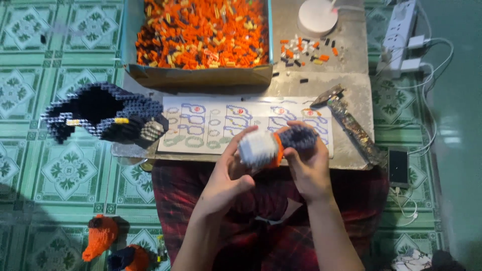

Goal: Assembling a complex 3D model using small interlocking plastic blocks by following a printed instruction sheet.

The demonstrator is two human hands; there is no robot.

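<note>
1. Over the lap, just at the near edge of the low table (351, 85), both hands clasp one small brick model (276, 144) between them.
2. Left hand (228, 175) wraps fingers and thumb round the model's white end; right hand (309, 168) is clenched on its dark grey end, an orange band between.
3. Beneath the model lies a printed instruction sheet (211, 125).
4. Left of the sheet sits a large dark hollow brick build (100, 113); to the right, a hammer (346, 115).
5. Farther back stands a cardboard box (201, 75) full of orange bricks, loose bricks (304, 50) beside it.
</note>
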